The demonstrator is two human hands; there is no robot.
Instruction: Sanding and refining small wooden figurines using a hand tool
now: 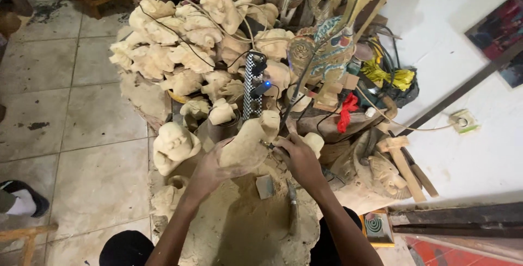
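**Unfinished carving, in hand**

Item: carving (248,145), pale raw wood, rounded, unpainted, roughly shaped. Long axis slants from lower left up to the right, its blocky upper end pointing toward the power strip (254,85). Location: above a dust-covered work mound (245,228), before a heap of similar figures (180,43). Left hand (210,170) cupped under it, gripping. Right hand (298,158) closed round a small tool (268,146), tip against the wood.

Pale carved figures (185,43) heaped behind; power strip (253,83) upright; wooden mallet (402,162) right; painted carving (327,48).
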